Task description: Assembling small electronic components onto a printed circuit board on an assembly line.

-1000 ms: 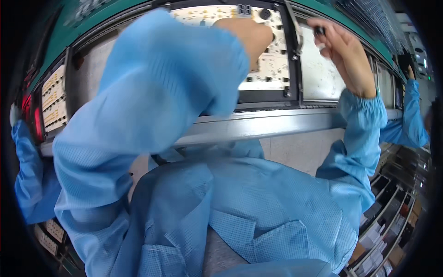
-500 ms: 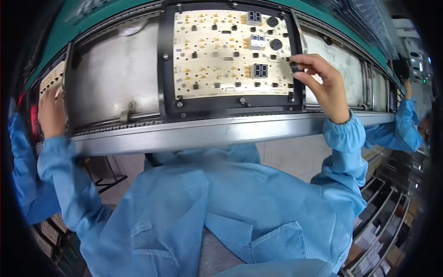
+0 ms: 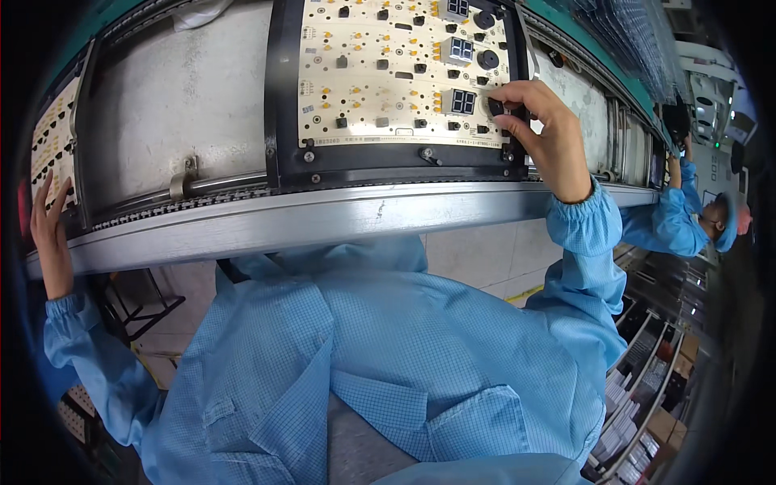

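Observation:
A cream circuit board [image 3: 356, 113] sits in a black frame [image 3: 283, 105], carrying yellow parts, small black buttons and three two-digit displays. My right hand [image 3: 546, 129] pinches a round black buzzer [image 3: 496, 107] between thumb and fingers. It holds the buzzer at the board's right edge, beside the nearest digit display [image 3: 463, 101]; whether the buzzer touches the board I cannot tell. Two similar buzzers stand farther up, one of them the middle buzzer [image 3: 488, 59]. At far left my left hand [image 3: 52, 238] has its fingers apart at the near edge of another circuit board [image 3: 52, 137].
A silver metal rail [image 3: 356, 214] runs along the near side of the line, with a chain [image 3: 174, 204] behind it. A co-worker [image 3: 687, 214] in blue reaches in at right. Racks with boxes [image 3: 647, 404] stand at lower right.
My right hand has brought the buzzer leftward, from the frame's edge to over the board. My left hand has shifted toward the near side of the left board. The view has moved too.

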### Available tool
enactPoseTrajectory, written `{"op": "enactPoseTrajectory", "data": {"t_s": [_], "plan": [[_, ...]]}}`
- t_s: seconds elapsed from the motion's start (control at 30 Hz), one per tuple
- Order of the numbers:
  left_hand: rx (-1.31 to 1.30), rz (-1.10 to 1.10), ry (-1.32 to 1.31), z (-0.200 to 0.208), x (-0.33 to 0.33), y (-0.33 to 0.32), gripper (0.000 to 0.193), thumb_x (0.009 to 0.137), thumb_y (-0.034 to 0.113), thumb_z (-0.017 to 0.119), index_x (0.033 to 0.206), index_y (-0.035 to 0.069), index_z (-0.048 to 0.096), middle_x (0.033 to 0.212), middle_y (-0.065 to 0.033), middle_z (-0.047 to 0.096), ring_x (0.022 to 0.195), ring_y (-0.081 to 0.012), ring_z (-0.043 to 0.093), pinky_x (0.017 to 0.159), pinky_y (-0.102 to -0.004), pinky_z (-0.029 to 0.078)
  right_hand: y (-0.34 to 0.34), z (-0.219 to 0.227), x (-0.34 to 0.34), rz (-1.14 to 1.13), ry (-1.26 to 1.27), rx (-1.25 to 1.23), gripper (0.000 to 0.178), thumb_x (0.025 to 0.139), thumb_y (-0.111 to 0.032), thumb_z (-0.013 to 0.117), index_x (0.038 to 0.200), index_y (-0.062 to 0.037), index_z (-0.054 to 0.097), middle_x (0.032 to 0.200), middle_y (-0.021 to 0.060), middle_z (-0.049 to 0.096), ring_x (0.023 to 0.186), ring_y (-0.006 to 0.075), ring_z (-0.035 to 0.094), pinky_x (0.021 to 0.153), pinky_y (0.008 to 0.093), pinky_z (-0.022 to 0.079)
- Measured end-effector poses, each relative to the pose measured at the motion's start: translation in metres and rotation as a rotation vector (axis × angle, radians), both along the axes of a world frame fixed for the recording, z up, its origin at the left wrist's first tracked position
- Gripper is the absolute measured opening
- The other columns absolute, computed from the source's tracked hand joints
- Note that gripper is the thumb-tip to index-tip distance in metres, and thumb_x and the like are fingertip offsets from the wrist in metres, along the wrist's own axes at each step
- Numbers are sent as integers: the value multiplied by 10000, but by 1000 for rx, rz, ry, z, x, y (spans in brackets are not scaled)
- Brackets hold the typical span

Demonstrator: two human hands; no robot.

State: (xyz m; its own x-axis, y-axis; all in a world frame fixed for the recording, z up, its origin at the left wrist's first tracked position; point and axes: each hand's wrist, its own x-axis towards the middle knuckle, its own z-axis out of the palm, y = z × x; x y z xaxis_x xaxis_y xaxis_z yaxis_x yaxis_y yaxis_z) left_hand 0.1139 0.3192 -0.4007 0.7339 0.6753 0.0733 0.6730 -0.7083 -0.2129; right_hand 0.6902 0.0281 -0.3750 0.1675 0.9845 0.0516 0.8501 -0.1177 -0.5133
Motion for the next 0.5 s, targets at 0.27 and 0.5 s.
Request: {"op": "enactPoseTrajectory", "data": {"t_s": [0.27, 0.5], "plan": [[-139, -84, 19, 10, 120, -65, 618, 752, -151, 397, 1274, 130, 571, 1435, -61, 414, 1369, -285, 304, 1161, -433, 216, 12, 13, 1, 66, -154, -195, 292, 752, 54, 680, 1034, -6, 633, 997, 98, 623, 882, 232, 624, 766, 305, 509], [-182, -348, -121, 21, 245, -115, 563, 710, -173, 485, 1183, 101, 624, 1353, -49, 493, 1310, -265, 392, 1093, -416, 364, 9, 24, 12, 116, -237, -269, 285, 721, 88, 689, 987, 2, 635, 974, 94, 626, 853, 220, 624, 732, 300, 518]]}}
